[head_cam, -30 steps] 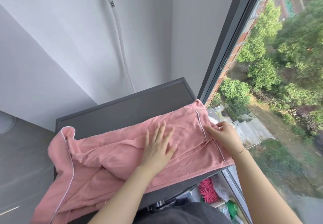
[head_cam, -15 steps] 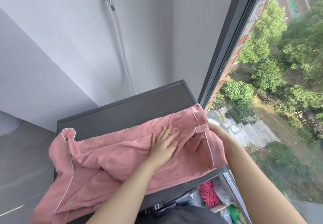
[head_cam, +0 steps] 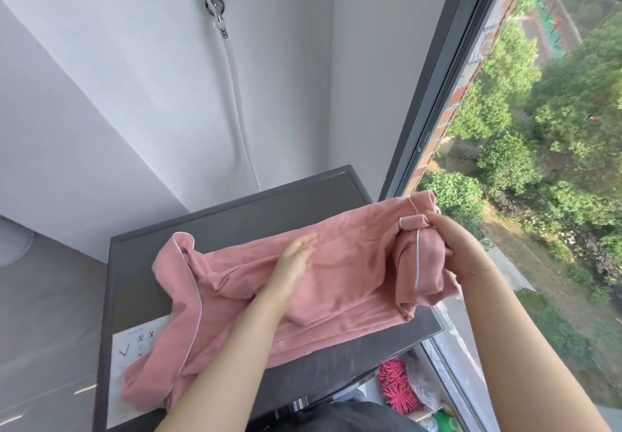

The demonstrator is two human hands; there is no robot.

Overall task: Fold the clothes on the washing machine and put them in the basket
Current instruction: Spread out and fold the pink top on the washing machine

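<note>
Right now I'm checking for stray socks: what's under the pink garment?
Under the pink garment shows the dark washing machine top and part of a white sticker. Whatever lies beneath the cloth is hidden.

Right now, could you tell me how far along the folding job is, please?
Early. The pink garment lies spread on the washing machine, only partly folded. The left hand lies on its middle while the right hand lifts the end by the window. Finishing folds remain; no basket is in view.

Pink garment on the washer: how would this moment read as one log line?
step: folding | pink garment on washing machine | left hand flat on cloth | right hand grips end
</note>
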